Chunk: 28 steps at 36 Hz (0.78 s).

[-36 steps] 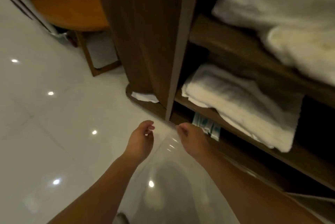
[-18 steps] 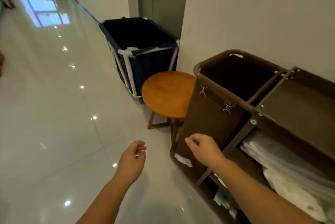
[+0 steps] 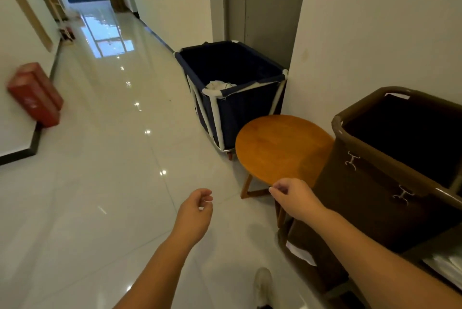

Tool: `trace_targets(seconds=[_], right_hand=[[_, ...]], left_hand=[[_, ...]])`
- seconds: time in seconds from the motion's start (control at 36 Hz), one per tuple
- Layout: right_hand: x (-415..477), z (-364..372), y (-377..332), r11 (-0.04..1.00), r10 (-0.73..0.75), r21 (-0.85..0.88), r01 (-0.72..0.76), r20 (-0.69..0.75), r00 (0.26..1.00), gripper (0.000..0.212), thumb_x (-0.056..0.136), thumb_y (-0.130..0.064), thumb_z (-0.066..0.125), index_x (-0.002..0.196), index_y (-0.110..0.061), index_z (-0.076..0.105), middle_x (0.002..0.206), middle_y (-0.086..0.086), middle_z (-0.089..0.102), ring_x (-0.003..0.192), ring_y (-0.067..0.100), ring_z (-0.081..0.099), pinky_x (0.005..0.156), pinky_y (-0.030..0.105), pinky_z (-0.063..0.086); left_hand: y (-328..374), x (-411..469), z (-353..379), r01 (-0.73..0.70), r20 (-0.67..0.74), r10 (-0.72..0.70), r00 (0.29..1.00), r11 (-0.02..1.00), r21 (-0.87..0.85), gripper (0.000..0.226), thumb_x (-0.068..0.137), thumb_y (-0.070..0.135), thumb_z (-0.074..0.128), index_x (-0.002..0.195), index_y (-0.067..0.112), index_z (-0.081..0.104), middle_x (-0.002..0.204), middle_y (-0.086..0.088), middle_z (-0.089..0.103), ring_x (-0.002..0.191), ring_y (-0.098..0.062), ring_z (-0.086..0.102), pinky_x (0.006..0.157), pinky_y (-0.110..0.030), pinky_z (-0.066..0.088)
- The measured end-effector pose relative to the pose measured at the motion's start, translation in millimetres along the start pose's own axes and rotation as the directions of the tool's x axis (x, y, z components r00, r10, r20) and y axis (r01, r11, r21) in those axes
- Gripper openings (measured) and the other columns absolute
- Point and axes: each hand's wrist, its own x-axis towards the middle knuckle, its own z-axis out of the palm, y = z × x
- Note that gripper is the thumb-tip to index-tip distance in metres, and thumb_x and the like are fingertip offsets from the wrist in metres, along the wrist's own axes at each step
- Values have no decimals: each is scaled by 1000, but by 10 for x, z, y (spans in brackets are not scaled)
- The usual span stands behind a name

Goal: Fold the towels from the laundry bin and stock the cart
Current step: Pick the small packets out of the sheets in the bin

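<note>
Left hand [image 3: 195,211], right hand [image 3: 295,198] loosely curled, empty; stool [image 3: 282,148] before bin [image 3: 240,113], probably holding towel [image 3: 220,84].

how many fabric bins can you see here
2: the navy laundry bin stands against the wall just beyond the round wooden table; the brown cart bag is at the right edge, beside that table. Others may be out of frame.
</note>
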Motion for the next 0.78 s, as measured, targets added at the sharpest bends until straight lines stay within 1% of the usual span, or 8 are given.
trace_targets(seconds=[0.06,0.19,0.25,0.36,0.42,0.58,0.69,0.78], right_hand=[[289,16,-48,1000,-2,20,2,16,1000,16,96,-30,54,100,-22,67,92,-1,65,88,13,60,79,33,54],[1196,65,-248,999,-32,38,31,27,999,17,97,-28,54,102,-19,67,96,0,65,84,12,59,70,25,49],[1566,28,-354,998,-38,43,36,41,998,16,96,-28,55,98,-18,67,92,2,66,85,17,61,69,30,51],[2268,-154,-568,996,-63,68,59,52,997,20,96,-24,54,95,-10,68,90,10,67,88,26,63,83,43,55],[2617,-253,-677,997,-76,39,73,63,995,21,96,-24,54,103,-9,67,100,8,67,95,25,62,88,39,54],[3468,-358,-823,993,-113,55,108,99,989,13,95,-25,57,96,-18,68,90,1,67,85,16,62,78,31,55],[4015,-363,-931,992,-118,47,114,96,988,9,95,-26,56,93,-24,65,86,-4,64,82,9,60,68,18,51],[4408,-343,-1041,994,-105,31,103,85,991,11,96,-26,55,94,-22,65,89,-2,64,84,9,60,71,20,50]], left_hand=[[-2,205,-17,13,-16,-13,1000,1000,-11,26,93,4,51,111,23,57,103,9,62,90,-2,57,67,-6,40],[57,943,-69,23,-68,-22,997,1000,17,25,92,2,51,105,23,58,100,9,64,89,-4,58,69,-5,39],[137,1278,-104,33,-89,-30,996,999,28,26,92,1,51,104,22,58,98,10,63,88,-3,58,70,-5,39],[331,1963,-166,34,-127,-28,992,998,50,23,93,3,53,104,22,59,98,11,65,91,0,59,76,-13,45],[401,2315,-184,34,-149,-27,988,998,44,23,93,3,53,103,22,60,98,11,65,92,-1,59,73,-11,43],[488,3017,-175,76,-157,-71,985,997,30,22,93,3,54,105,20,61,98,11,65,91,1,59,72,-8,42],[451,3562,-237,86,-143,-80,987,996,39,23,93,3,54,105,21,60,98,12,65,91,1,59,75,-12,44],[384,4014,-312,80,-128,-73,989,995,53,22,93,4,54,106,21,60,98,10,65,90,1,58,73,-9,42]])
